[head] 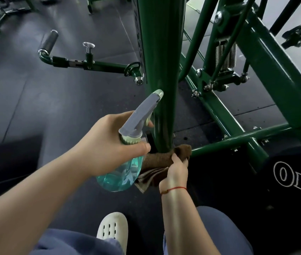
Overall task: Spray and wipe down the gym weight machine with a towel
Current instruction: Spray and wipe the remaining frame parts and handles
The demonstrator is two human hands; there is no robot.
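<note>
A dark green weight machine fills the upper right, and its thick upright post [161,52] runs down the middle of the view. My left hand [109,144] grips the neck of a clear teal spray bottle [120,173] with a grey trigger head, whose nozzle sits close against the post. My right hand [176,170] holds a brown towel [164,160] wrapped around the foot of the post, low near the floor. The post's base is hidden behind the towel.
A green side arm with a chrome handle [48,43] and a pull pin sticks out left of the post. Frame bars, a coil spring [226,55] and a black weight plate [293,181] lie to the right. Dark rubber floor, my knees and a white shoe [112,227] are below.
</note>
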